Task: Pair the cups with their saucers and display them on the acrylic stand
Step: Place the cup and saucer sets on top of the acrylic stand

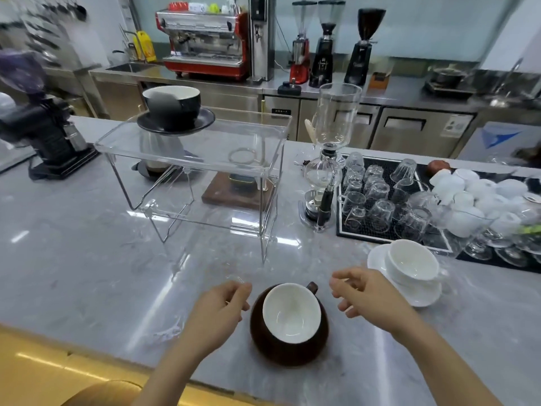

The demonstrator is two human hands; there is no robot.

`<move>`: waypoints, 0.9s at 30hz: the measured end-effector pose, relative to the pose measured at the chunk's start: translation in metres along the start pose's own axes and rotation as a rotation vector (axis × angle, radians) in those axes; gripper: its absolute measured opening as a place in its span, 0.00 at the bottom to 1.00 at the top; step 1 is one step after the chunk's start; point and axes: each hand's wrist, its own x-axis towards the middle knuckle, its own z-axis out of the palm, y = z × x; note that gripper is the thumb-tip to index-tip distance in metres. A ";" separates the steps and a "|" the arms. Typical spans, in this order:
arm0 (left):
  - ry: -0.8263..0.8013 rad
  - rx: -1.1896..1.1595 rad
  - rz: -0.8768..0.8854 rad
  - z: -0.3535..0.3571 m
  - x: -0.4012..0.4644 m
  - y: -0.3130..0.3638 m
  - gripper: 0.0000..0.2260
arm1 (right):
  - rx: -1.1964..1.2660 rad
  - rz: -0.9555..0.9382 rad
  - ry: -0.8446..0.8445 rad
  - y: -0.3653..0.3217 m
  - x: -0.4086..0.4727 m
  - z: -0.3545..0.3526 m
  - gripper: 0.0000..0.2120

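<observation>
A brown cup (291,313) with a white inside sits on its brown saucer (281,351) on the marble counter, close to the front edge. My left hand (218,310) hovers just left of it and my right hand (363,294) just right of it, both with fingers apart and holding nothing. A white cup (412,260) rests on a white saucer (421,295) to the right. A black cup (172,105) on a black saucer (205,121) stands on the top back-left corner of the clear acrylic stand (190,159).
A glass siphon brewer (325,159) stands right of the stand. A black mat with several upturned glasses (377,197) and white cups (474,197) fills the right side. A grinder (44,133) stands far left. A wooden board (234,194) lies behind the stand.
</observation>
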 end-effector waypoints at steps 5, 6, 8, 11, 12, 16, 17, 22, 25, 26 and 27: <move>0.029 0.095 0.014 0.013 -0.002 -0.020 0.10 | -0.100 0.041 0.061 0.031 0.001 0.013 0.17; 0.028 0.096 0.001 0.015 -0.002 -0.024 0.10 | -0.122 0.044 0.066 0.037 0.001 0.016 0.19; 0.023 0.099 -0.036 0.019 -0.002 -0.031 0.14 | -0.161 0.048 0.068 0.045 0.001 0.022 0.25; -0.007 0.048 -0.073 0.027 -0.002 -0.035 0.28 | -0.192 0.028 0.057 0.055 0.001 0.030 0.34; -0.016 0.042 -0.077 0.030 -0.002 -0.034 0.32 | -0.208 0.013 0.047 0.057 0.000 0.033 0.36; -0.011 0.082 -0.034 0.043 -0.002 -0.035 0.43 | -0.324 -0.079 -0.001 0.066 -0.001 0.044 0.40; -0.008 0.092 -0.021 0.046 -0.003 -0.036 0.44 | -0.353 -0.103 -0.009 0.066 -0.001 0.046 0.39; 0.032 0.171 0.071 0.052 -0.009 -0.041 0.37 | -0.467 -0.222 -0.009 0.067 -0.005 0.048 0.19; 0.047 0.324 0.206 0.056 -0.011 -0.045 0.33 | -0.519 -0.265 -0.007 0.066 -0.008 0.051 0.23; 0.058 0.367 0.249 0.057 -0.012 -0.046 0.33 | -0.539 -0.275 0.000 0.066 -0.008 0.052 0.24; 0.072 0.392 0.277 0.058 -0.012 -0.047 0.33 | -0.562 -0.286 0.010 0.065 -0.009 0.054 0.25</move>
